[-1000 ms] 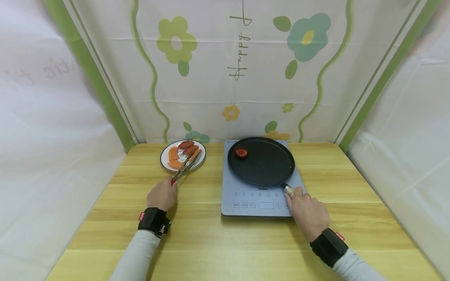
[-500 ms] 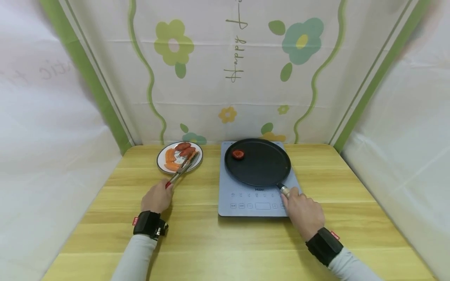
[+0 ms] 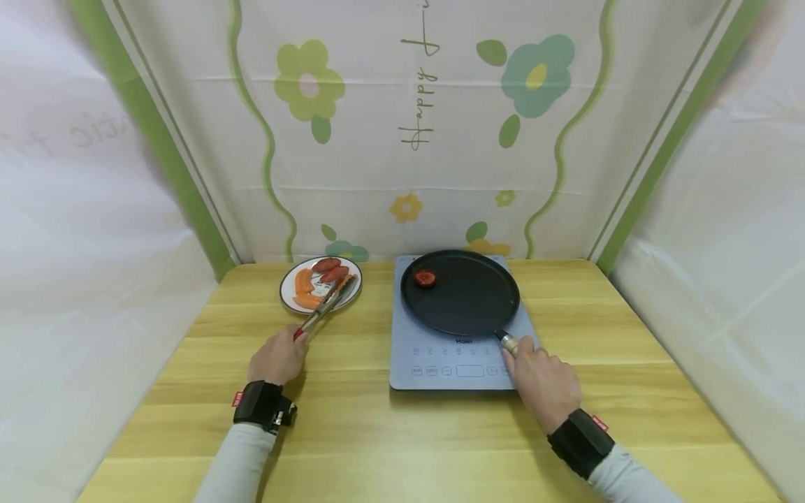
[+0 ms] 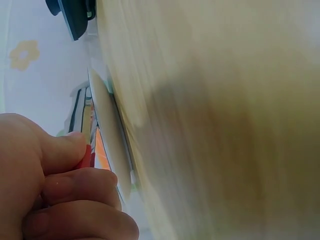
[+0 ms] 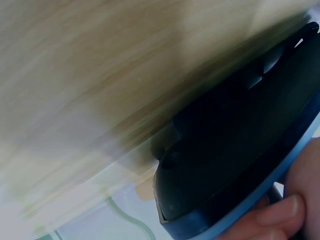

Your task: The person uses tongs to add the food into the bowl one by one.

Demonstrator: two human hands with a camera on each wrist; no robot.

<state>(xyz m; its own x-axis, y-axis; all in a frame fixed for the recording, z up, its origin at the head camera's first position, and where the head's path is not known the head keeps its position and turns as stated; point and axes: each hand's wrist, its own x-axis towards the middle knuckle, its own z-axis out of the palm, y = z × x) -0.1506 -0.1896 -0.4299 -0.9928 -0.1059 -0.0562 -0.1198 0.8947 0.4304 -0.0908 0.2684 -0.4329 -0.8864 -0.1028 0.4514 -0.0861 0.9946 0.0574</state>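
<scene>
My left hand [image 3: 277,355] grips red-handled metal tongs [image 3: 318,311]; in the left wrist view the thumb and curled fingers close round the red handle [image 4: 86,157]. The tongs' tips reach over a dark-rimmed white plate [image 3: 288,299], at an orange piece of food on its right side. Other orange pieces [image 3: 305,281] and reddish-brown, sausage-like pieces [image 3: 327,265] lie on the plate. My right hand [image 3: 544,383] holds the handle [image 3: 508,342] of a flat black frying pan [image 3: 465,297]. One round red-brown piece of food [image 3: 425,279] sits at the pan's left side.
Under the pan is a grey-blue induction cooker [image 3: 434,377] with a touch panel at its front. The wooden table [image 3: 402,447] ends at a flower-printed curtain [image 3: 358,140] behind, and white cloth [image 3: 711,293] hangs on both sides.
The head view has shifted slightly. My left hand has drawn back a little toward me, with the tongs still at the plate's right side. The right hand stays on the pan handle.
</scene>
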